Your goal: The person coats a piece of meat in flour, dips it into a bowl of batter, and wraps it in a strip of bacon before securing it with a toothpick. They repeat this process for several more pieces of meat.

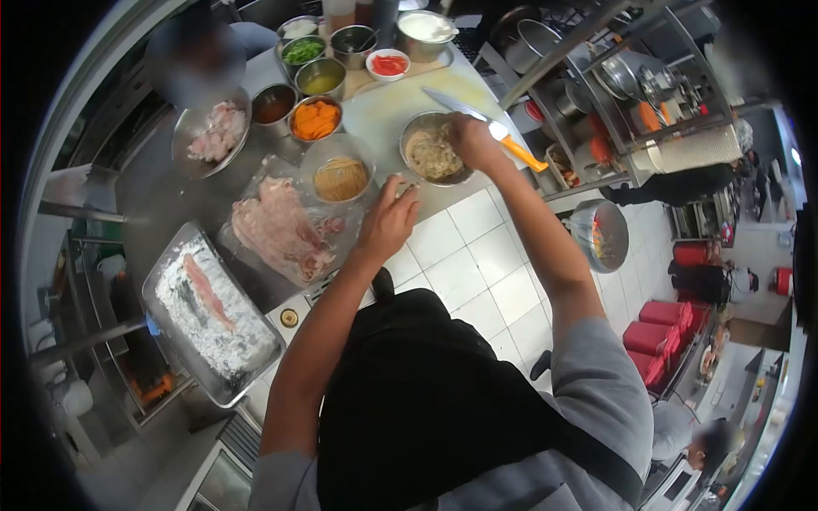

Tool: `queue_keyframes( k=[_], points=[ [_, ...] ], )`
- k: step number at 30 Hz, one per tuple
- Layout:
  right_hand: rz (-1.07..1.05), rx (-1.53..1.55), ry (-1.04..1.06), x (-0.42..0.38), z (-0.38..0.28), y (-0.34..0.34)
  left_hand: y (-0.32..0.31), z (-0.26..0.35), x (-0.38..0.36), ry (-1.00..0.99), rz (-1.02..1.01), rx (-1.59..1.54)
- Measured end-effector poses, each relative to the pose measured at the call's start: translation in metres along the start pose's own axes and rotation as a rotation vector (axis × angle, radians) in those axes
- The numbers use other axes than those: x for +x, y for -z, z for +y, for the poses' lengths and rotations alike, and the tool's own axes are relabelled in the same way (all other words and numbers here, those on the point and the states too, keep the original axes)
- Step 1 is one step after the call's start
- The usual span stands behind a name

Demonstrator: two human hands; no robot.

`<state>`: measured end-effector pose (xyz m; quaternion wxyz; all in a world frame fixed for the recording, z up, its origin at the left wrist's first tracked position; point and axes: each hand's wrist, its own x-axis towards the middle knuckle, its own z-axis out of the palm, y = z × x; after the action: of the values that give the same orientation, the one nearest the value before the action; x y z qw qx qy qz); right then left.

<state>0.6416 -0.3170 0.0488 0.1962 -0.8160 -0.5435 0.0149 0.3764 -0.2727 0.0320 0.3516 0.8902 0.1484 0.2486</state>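
Note:
My right hand [475,140] is curled at the right rim of a metal bowl [409,175], which holds a wet, lumpy beige mixture [434,152]. Its fingertips point into the bowl, and what they grip, if anything, is hidden. My left hand [389,220] hovers at the table edge with fingers apart and nothing in them. Close by it stands a clear tub [308,153] of thin brown wooden sticks [339,180]. Flattened raw meat [277,226] lies on plastic sheet to the left. Just behind my right hand, an orange-handled knife [469,109] rests on the cutting board [379,115].
A metal tray [159,298] of white flour with a meat strip [204,289] stands at left. Bowls of sliced carrot [315,120], chopped greens [303,51] and red strips [388,64] line the back. Another person stands behind a bowl of meat chunks [217,132]. Shelving [630,153] rises at right.

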Motion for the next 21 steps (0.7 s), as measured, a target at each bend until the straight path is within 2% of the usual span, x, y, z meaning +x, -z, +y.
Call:
queue_keyframes(
  k=[1,2,3,5,8,11,15,18,20,21],
  points=[
    [0.140,0.017,0.108,-0.005,-0.005,-0.005,-0.001,-0.001,0.000,0.010,0.003,0.025],
    [0.142,0.015,0.105,-0.008,-0.008,-0.008,-0.002,-0.002,0.000,0.023,0.007,0.052],
    [0.060,0.024,0.161,-0.010,-0.013,-0.008,-0.001,0.001,0.003,0.020,0.007,0.052],
    [-0.115,0.001,0.210,-0.011,-0.025,-0.012,-0.001,0.008,0.013,0.140,-0.127,0.001],
    [-0.143,-0.124,0.253,-0.007,-0.021,-0.029,-0.019,0.001,0.024,0.082,-0.055,0.018],
    [-0.126,-0.195,0.280,-0.001,-0.024,-0.031,-0.032,-0.012,0.032,0.108,-0.061,0.071],
    [-0.123,-0.202,0.344,0.005,-0.021,-0.031,-0.041,-0.018,0.030,0.046,-0.011,0.121],
    [-0.087,-0.212,0.269,0.005,-0.020,-0.029,-0.041,-0.018,0.024,0.007,0.065,0.115],
    [-0.150,-0.055,0.040,0.007,-0.016,-0.020,-0.041,-0.019,0.025,0.013,0.035,0.104],
    [-0.056,0.011,0.072,0.006,-0.012,-0.018,-0.040,-0.017,0.025,0.016,0.042,0.102]
  ],
)
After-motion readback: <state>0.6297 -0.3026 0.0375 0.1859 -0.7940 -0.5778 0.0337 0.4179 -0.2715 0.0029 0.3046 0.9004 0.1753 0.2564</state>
